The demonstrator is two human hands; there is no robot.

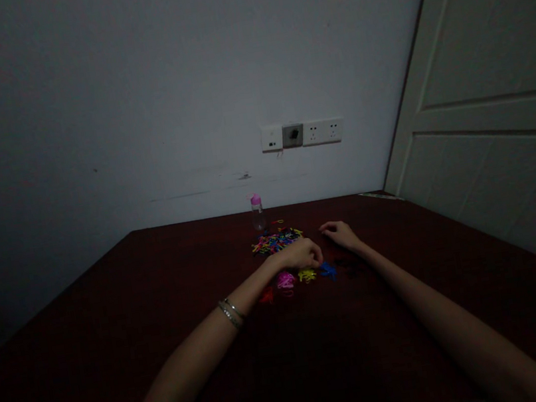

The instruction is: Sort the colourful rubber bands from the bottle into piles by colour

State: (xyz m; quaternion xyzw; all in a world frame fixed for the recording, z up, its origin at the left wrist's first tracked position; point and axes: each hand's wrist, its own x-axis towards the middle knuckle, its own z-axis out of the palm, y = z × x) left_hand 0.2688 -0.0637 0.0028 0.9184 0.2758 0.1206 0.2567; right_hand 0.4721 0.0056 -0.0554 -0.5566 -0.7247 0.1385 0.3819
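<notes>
My left hand (pixel 302 254), with two bracelets (pixel 231 313) on its forearm, is closed, its fingertips pointing down just above a small blue pile (pixel 328 270). Whatever is in those fingers is too small to make out. My right hand (pixel 342 234) rests on the table to the right, fingers loosely stretched out and nothing seen in them. Partly behind my left wrist lies a mixed heap of small colourful bands (pixel 274 241). Nearer to me are sorted piles: red (pixel 267 295), pink (pixel 286 280), yellow (pixel 307 276) and a dim black one (pixel 351 265).
A clear bottle with a pink cap (pixel 258 213) stands behind the heap, with a few loose bands (pixel 278 221) beside it. The dark red table (pixel 114 318) meets a wall with sockets (pixel 321 131). At right is a pale panelled door (pixel 496 106).
</notes>
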